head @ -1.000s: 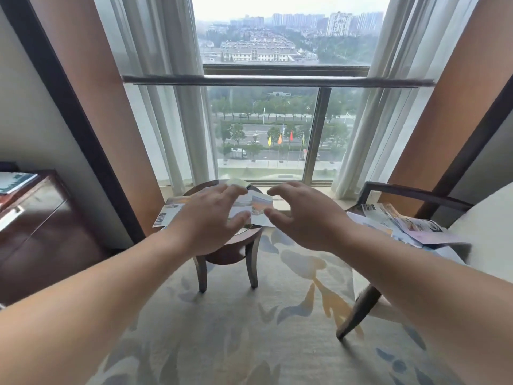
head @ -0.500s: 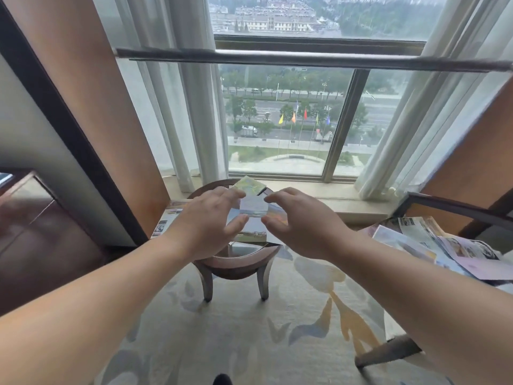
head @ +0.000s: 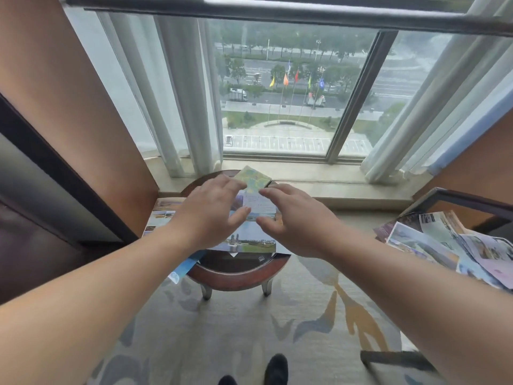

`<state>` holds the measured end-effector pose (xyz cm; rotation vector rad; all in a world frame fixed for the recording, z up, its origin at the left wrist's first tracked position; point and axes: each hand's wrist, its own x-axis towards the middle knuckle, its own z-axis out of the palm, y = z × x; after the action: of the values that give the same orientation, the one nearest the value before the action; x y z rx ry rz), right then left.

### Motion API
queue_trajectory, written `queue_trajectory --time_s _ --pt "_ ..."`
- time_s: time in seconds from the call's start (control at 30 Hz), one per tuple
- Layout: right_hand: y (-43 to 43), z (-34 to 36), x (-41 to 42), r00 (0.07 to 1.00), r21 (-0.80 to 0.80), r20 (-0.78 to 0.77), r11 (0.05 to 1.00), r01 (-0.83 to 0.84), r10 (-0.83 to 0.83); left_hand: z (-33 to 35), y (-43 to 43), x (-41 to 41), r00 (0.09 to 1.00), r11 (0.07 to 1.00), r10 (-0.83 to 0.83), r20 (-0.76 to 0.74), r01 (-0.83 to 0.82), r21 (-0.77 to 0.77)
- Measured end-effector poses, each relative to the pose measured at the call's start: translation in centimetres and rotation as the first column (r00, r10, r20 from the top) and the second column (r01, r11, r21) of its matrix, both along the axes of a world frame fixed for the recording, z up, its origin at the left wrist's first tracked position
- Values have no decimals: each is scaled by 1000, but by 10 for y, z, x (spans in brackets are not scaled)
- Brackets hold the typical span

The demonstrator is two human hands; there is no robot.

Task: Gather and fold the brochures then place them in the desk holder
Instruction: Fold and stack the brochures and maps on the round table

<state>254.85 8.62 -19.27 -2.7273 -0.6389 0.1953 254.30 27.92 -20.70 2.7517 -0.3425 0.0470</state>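
Observation:
Several brochures lie spread on a small round wooden table [head: 236, 276] by the window. A small folded pale brochure [head: 259, 205] lies on top, with a green map brochure [head: 254, 177] behind it and a wide landscape-photo brochure [head: 249, 243] under it. My left hand [head: 211, 212] hovers over the left of the pile, fingers loosely bent, thumb near the pale brochure's lower left corner. My right hand [head: 294, 218] hovers at the right, fingertips at that brochure's top edge. Neither hand clearly grips anything. No desk holder is in view.
A second heap of brochures [head: 455, 245] lies on the armchair [head: 472, 201] at the right. Another brochure [head: 161, 215] hangs off the table's left side. Curtains and a window sill stand behind the table. Patterned carpet and my shoes [head: 274, 369] are below.
I have stepped closer and the view has tilted down. Both hands have come down over the brochures on the round table, closing in on the small pale one.

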Motion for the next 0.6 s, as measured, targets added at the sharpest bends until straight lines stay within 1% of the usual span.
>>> queue_trajectory --time_s 0.1,0.23,0.4,0.6 --pt "-1 -18 28 999 -9 -28 1000 -28 28 -17 -4 22 1000 1000 3 -20 -3 3" --pt "-5 -39 68 993 7 -94 998 -68 69 -36 -4 53 998 998 51 -35 -50 23" --pt "-2 -60 112 987 2 -127 995 -103 102 -59 -3 79 991 994 106 -76 -105 21" --pt "16 -93 133 972 2 -185 989 -147 145 -103 12 95 970 985 164 -181 -151 82"
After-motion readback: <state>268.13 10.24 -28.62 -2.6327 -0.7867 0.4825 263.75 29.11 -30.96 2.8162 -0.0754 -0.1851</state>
